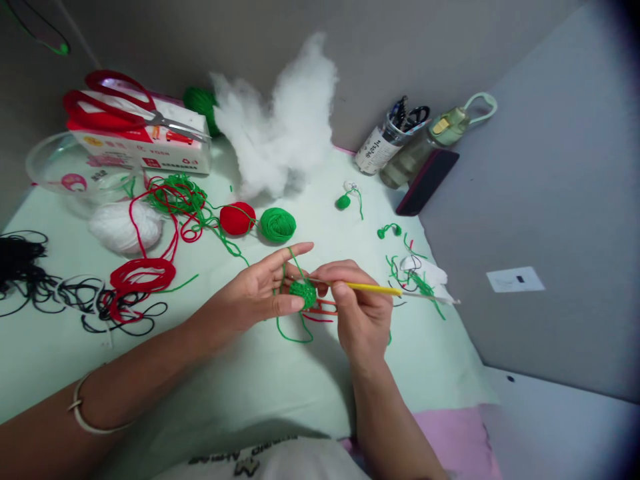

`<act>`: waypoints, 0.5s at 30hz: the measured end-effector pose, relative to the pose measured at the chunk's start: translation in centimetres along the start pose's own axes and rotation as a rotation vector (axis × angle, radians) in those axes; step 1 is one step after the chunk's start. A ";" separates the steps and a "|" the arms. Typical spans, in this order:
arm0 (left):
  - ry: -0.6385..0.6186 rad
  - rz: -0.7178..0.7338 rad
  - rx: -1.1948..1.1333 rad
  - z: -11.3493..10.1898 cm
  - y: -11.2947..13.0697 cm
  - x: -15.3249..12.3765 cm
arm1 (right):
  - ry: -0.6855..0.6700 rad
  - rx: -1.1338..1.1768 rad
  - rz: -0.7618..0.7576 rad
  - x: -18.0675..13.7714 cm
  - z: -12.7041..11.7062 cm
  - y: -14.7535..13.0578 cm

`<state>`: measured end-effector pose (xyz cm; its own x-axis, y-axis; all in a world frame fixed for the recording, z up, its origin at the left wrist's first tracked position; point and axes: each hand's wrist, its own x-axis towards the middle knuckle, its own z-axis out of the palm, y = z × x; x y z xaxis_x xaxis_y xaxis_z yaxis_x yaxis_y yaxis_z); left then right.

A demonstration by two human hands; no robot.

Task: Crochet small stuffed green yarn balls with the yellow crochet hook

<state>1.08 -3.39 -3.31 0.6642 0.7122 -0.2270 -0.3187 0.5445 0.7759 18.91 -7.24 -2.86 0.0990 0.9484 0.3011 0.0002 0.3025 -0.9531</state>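
My left hand [257, 290] pinches a small green crochet piece [303, 294] between thumb and fingers, with green yarn running over its raised index finger. In my right hand [360, 307] is a crochet hook with a yellow handle [375, 288], held like a pen. The hook's tip meets the crochet piece, and its very end is hard to make out. A loop of green yarn [295, 340] hangs below the piece onto the table. Just behind the hands lie a green yarn ball [278, 225] and a red yarn ball [237, 219].
White stuffing [280, 120] stands at the back. Red-handled scissors [155, 117] rest on a box [165, 150] at back left. Tangled black yarn [60, 287] and a red yarn coil [143, 275] lie left. A bottle [415, 153], dark phone [427, 181] and yarn scraps [420, 277] are right.
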 end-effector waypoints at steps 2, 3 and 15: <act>0.034 0.022 0.044 -0.1 -0.2 0.0 | -0.004 -0.103 -0.066 -0.2 0.2 0.1; 0.049 0.031 0.061 -0.1 -0.3 0.1 | -0.005 -0.099 -0.065 -0.2 0.2 0.1; 0.080 0.027 0.195 -0.3 -0.2 0.1 | -0.031 0.253 0.212 0.2 -0.4 -0.1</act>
<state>1.03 -3.31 -3.69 0.5987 0.7626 -0.2449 -0.1935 0.4344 0.8797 19.30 -7.10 -2.75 0.0403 0.9941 0.1011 -0.2650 0.1082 -0.9581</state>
